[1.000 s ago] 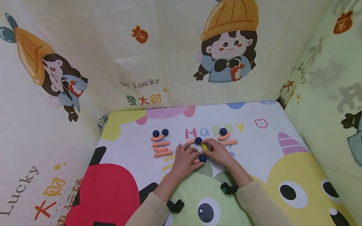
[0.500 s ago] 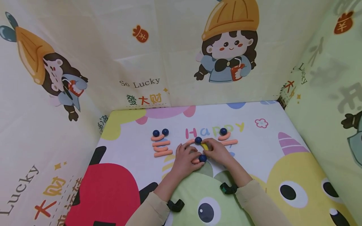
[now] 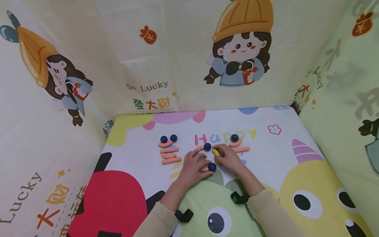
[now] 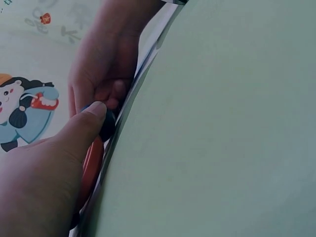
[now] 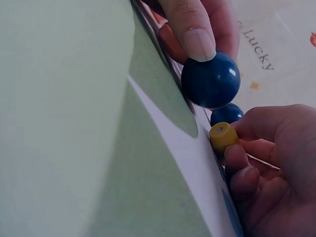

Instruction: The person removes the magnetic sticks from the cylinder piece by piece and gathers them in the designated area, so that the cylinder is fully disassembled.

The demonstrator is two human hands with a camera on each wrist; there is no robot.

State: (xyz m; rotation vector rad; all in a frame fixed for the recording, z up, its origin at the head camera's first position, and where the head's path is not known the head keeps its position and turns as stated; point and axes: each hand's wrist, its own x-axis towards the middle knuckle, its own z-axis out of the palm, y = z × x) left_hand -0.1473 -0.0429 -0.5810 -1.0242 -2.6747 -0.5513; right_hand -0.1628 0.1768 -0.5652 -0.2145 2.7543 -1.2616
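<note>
In the head view, my left hand (image 3: 193, 166) pinches the nearer blue ball (image 3: 212, 167), its thumb along the near side and index finger on the far side. A pink curved magnetic rod (image 3: 204, 169) joins this ball under the hand. The other left fingers reach over a second pink rod (image 3: 199, 148) that meets the farther blue ball (image 3: 207, 146). Between thumb and fingers, my right hand (image 3: 229, 158) holds a short yellow magnetic rod (image 5: 223, 137), its metal-tipped end facing the nearer ball. A small gap separates the rod from both balls.
Left on the table lie several pink rods (image 3: 168, 150), straight and curved, with two blue balls (image 3: 173, 138). On the right are a blue ball (image 3: 234, 138), a curved pink rod (image 3: 236, 143) and a straight one (image 3: 241, 149). Printed cloth walls (image 3: 183, 65) enclose the table.
The yellow rod has turned more upright and moved slightly right, away from the farther blue ball. My left hand has stayed nearly still.
</note>
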